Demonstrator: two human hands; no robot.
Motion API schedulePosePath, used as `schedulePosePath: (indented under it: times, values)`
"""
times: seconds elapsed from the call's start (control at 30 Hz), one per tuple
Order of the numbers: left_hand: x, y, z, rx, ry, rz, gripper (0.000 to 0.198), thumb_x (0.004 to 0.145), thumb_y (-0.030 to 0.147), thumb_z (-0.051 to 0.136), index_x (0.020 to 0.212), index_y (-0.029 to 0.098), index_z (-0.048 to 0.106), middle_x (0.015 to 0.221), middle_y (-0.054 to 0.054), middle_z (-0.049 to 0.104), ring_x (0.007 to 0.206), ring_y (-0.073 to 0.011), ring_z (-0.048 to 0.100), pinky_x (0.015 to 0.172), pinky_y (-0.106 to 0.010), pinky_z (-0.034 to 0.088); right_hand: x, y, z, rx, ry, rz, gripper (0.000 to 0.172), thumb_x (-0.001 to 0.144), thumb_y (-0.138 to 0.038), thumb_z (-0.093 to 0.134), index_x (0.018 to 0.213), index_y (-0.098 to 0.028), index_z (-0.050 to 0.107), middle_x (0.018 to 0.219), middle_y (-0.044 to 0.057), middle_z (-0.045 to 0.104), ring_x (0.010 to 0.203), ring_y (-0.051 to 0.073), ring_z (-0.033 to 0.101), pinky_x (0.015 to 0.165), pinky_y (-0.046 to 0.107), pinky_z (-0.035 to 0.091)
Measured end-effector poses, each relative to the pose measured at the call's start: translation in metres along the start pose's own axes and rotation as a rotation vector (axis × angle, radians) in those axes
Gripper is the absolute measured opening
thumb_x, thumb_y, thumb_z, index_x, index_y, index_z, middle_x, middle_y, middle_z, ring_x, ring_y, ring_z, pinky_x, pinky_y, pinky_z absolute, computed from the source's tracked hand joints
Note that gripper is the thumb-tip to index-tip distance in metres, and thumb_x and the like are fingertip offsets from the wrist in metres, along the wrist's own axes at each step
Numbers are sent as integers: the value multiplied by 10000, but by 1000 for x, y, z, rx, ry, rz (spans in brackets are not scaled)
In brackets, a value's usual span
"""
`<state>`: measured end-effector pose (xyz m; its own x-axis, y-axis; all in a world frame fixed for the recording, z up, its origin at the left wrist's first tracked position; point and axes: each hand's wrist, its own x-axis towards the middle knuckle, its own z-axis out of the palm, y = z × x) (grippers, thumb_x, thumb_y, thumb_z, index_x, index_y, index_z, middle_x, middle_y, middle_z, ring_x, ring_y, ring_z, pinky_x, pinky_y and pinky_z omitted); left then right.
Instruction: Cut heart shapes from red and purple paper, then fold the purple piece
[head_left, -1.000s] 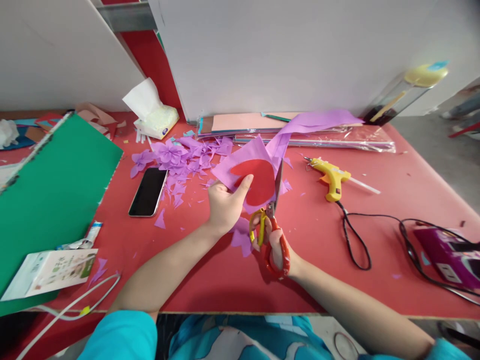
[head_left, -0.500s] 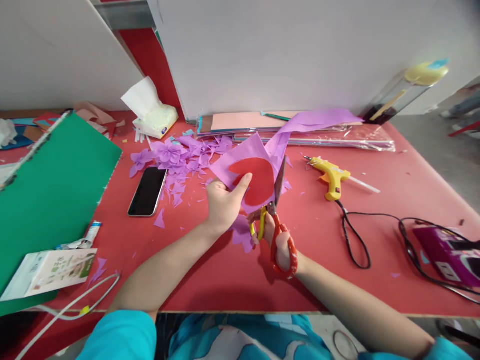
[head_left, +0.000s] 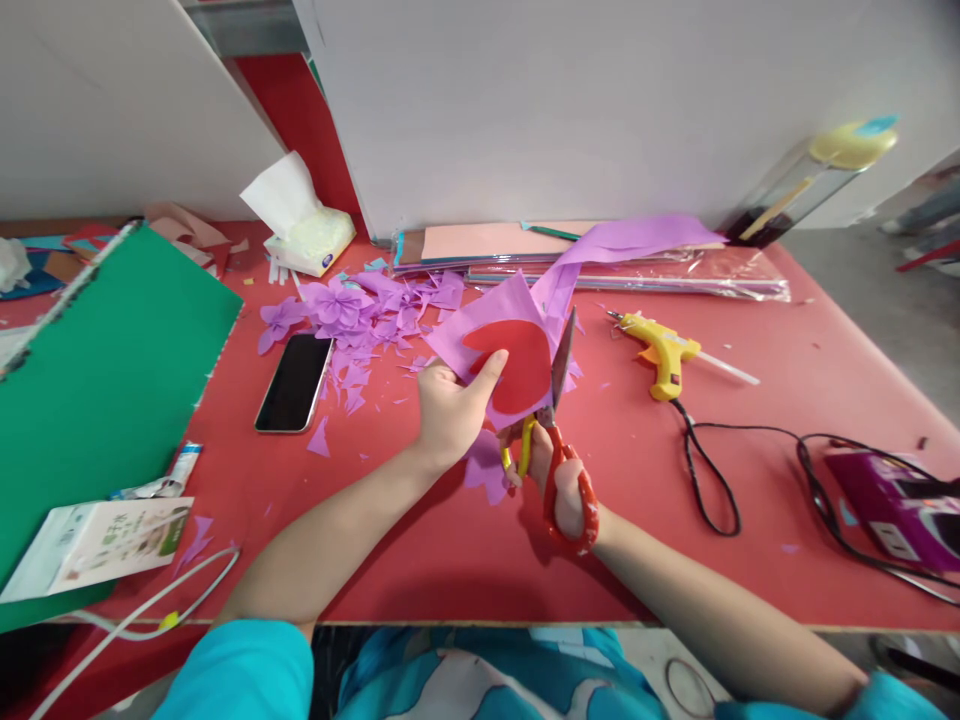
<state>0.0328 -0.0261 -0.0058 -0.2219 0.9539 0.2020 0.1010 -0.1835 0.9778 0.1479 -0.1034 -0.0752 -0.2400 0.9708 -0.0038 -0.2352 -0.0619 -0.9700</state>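
My left hand [head_left: 450, 412] pinches a purple paper sheet [head_left: 499, 322] with a red heart shape [head_left: 516, 363] lying on it, thumb pressed on the heart's left lobe. My right hand [head_left: 556, 480] grips scissors with a yellow and an orange handle [head_left: 553, 455]. Their blades run up along the right edge of the heart, cutting into the purple paper. A long purple strip [head_left: 622, 240] trails from the sheet towards the back of the red table [head_left: 465, 540].
Purple paper flowers and scraps [head_left: 360, 310] lie beside a black phone [head_left: 294, 382]. A yellow glue gun [head_left: 664, 350] with black cable [head_left: 712, 490] sits right. Green board [head_left: 97, 390], tissue pack [head_left: 304, 230], stacked coloured sheets [head_left: 525, 250] and a purple box [head_left: 892, 500] ring the work area.
The scissors have pushed further up the heart's right edge, with the handles spread wider. The paper and my left hand have barely shifted.
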Motion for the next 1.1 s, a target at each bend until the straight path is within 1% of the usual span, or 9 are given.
schedulePosePath:
  times: [0.1,0.2,0.33,0.43,0.53,0.67,0.83,0.93,1.1]
  values:
    - [0,0,0,0,5,-2,465,696,366,700,409,157,400,393,58,384,367,-33,353,359,-167,305,0,-1,2,51,12,-27,729,695,-838,250,1107,-280,474,731,12,417,554,148,343,486,311,382]
    - [0,-1,1,5,5,15,442,706,366,693,426,155,424,418,50,415,384,-37,370,369,-169,315,0,0,3,55,30,-13,692,708,-822,267,1094,-286,475,759,17,419,543,143,329,469,311,370]
    - [-2,-2,2,14,3,26,442,712,372,687,433,154,423,444,46,437,398,-36,372,374,-170,312,-1,3,2,122,47,3,590,745,-774,306,1048,-303,492,759,10,404,529,137,309,464,304,344]
    - [-3,-3,2,25,3,9,452,712,383,684,432,155,412,444,45,431,405,-39,369,370,-175,298,-1,7,0,155,56,19,543,751,-755,340,1010,-304,495,752,3,386,528,130,294,456,290,305]
    - [-3,-4,2,25,19,-4,478,696,391,694,419,160,380,426,48,394,408,-44,361,363,-180,276,0,8,-1,134,82,27,525,738,-754,365,970,-301,495,739,-2,379,521,126,278,443,283,276]
    - [-1,-3,3,21,25,-8,519,683,381,697,407,168,313,414,59,314,397,-37,299,356,-183,245,2,3,1,125,109,24,553,691,-779,408,940,-295,508,756,4,396,523,123,283,433,274,257]
    - [0,-2,2,55,17,-11,550,692,376,681,422,172,247,431,68,236,396,-24,212,352,-184,197,3,-8,5,117,113,74,642,603,-843,436,887,-269,492,740,-1,374,534,117,290,438,263,246]
    - [-1,-2,2,70,26,-20,570,685,387,684,425,175,223,433,69,213,396,-23,195,348,-187,172,3,-9,4,77,126,82,665,600,-852,424,883,-254,489,749,-2,378,528,106,301,434,256,247]
    - [-1,-2,2,95,27,-25,581,690,380,677,431,180,197,441,68,187,398,-23,171,345,-193,149,1,-5,1,19,171,88,662,634,-837,409,903,-238,498,778,-2,409,498,86,352,428,255,290]
